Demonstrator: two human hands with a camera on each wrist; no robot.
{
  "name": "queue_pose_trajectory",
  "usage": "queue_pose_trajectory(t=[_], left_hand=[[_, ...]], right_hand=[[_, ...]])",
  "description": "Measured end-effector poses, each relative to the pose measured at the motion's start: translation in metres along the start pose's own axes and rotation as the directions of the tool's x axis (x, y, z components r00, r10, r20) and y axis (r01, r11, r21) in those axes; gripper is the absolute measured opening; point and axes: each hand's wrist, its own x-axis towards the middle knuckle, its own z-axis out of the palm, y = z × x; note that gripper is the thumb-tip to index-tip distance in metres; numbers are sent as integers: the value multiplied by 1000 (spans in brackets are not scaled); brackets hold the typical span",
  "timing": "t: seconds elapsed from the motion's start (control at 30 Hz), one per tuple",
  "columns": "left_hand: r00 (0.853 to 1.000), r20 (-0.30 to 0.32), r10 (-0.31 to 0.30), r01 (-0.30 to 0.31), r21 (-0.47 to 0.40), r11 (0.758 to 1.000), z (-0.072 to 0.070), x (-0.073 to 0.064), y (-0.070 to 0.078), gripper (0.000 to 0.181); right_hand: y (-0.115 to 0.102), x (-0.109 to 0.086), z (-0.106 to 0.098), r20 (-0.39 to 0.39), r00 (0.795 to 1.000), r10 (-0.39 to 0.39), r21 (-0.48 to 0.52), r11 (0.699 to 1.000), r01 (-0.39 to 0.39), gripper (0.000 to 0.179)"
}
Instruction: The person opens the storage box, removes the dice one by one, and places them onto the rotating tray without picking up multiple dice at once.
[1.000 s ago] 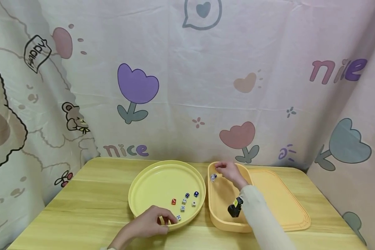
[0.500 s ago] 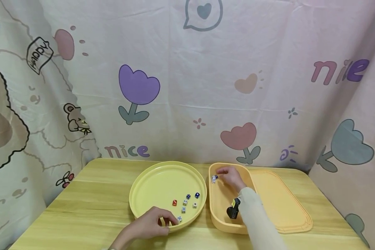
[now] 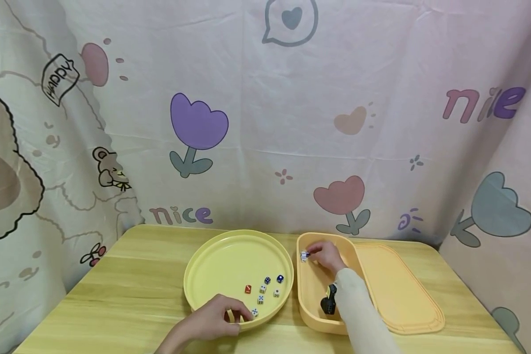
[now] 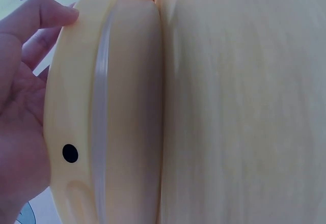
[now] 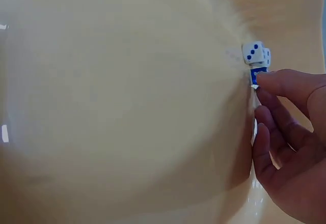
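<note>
At the near edge of the round yellow tray (image 3: 217, 265), my left hand (image 3: 214, 317) grips the rim, fingers curled over it. A white die (image 3: 254, 312) lies just beside its fingertips. In the left wrist view the left hand (image 4: 25, 81) holds the tray wall (image 4: 76, 107). Inside the orange box, my right hand (image 3: 327, 255) is at the far left corner. The right wrist view shows its thumb and index finger pinching a blue die (image 5: 258, 75), partly covered by the fingertips. White dice (image 5: 253, 52) sit right against it.
Several dice lie in the tray's right part, among them a red die (image 3: 248, 289) and a dark blue die (image 3: 280, 279). The orange box (image 3: 311, 322) stands right of the tray. Its flat orange lid (image 3: 402, 290) lies further right on the wooden table (image 3: 115, 285).
My right hand has come down and slightly toward me to the dice in the box corner, and its fingertips now pinch the blue one. The left hand stays on the tray rim.
</note>
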Motion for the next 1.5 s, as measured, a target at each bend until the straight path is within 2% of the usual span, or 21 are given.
queue_pose_trajectory(t=[0.13, 0.47, 0.97, 1.17, 1.33, 1.5], left_hand=[[1000, 1, 1, -1, -1, 1000, 1, 0, 1, 27], [1000, -3, 0, 0, 12, 1000, 0, 0, 1, 29], [1000, -3, 4, -4, 21, 1000, 0, 1, 2, 28], [1000, -5, 13, -13, 31, 999, 0, 1, 1, 28], [1000, -3, 6, -6, 23, 1000, 0, 1, 0, 29], [1000, -2, 2, -2, 12, 1000, 0, 1, 0, 30]], right_hand=[[0, -1, 2, -16, 1000, -8, -17, 1000, 8, 15], [1, -1, 4, -27, 998, 64, -8, 998, -65, 12], [4, 1, 5, -15, 998, 57, 7, 998, -57, 12], [6, 2, 3, 19, 996, 87, 73, 993, -88, 12], [6, 4, -1, 56, 992, 116, 191, 974, -125, 12], [2, 8, -6, 47, 993, 108, 240, 964, -116, 10]])
